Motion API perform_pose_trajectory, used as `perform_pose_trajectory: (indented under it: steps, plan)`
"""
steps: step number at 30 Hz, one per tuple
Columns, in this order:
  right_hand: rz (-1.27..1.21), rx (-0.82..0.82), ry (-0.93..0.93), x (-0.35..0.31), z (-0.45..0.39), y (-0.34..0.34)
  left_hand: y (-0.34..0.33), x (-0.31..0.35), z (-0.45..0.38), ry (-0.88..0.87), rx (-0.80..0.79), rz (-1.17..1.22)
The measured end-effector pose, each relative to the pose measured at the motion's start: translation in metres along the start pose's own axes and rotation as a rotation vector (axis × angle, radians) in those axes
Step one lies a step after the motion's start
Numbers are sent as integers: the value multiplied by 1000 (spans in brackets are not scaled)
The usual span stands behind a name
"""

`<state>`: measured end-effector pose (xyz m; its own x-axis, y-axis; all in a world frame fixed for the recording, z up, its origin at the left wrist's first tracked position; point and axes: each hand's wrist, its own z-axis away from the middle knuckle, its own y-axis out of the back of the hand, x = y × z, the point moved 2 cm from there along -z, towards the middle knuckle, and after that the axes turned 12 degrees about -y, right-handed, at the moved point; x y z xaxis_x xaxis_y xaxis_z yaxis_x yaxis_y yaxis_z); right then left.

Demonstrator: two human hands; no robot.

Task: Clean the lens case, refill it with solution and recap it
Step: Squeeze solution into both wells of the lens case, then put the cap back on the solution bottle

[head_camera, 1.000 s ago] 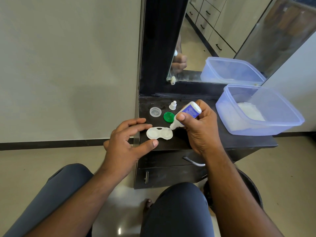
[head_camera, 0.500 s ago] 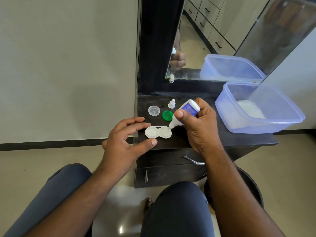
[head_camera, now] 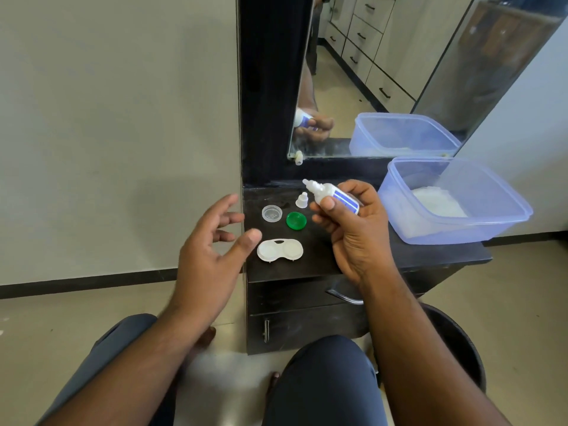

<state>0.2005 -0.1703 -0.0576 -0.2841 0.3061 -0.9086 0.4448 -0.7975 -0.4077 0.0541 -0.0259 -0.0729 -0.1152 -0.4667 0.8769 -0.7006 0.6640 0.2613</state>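
Now the right hand (head_camera: pixel 353 235) has lifted the solution bottle (head_camera: pixel 333 196) off the lens case (head_camera: pixel 279 249), nozzle tilted up and away, fingers wrapped around it. Beside the case, which lies uncapped on the dark cabinet top (head_camera: pixel 322 256), the left hand (head_camera: pixel 209 256) has drawn back, fingers spread and empty.

both forearms bare, no sleeves visible; dark grey-blue trousers (head_camera: pixel 319 382) on both knees; bare foot (head_camera: pixel 273 383) below.
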Motion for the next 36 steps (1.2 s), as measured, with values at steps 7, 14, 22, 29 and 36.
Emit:
perform_pose_trajectory:
  steps: [7,14,22,29,36]
  plan:
    - [-50,0,12,0,-2,1,-28,20,-77,-157,-232,-224]
    - [-52,-45,24,0,-1,4,-68,25,-108,-148,-599,-459]
    - [25,-45,20,-2,4,-2,-47,27,-108,-168,-307,-68]
    - [150,-33,42,2,4,-5,-16,59,-93,-258,-197,166]
    - [242,-7,36,4,3,-3,-22,59,-82,-227,-271,31]
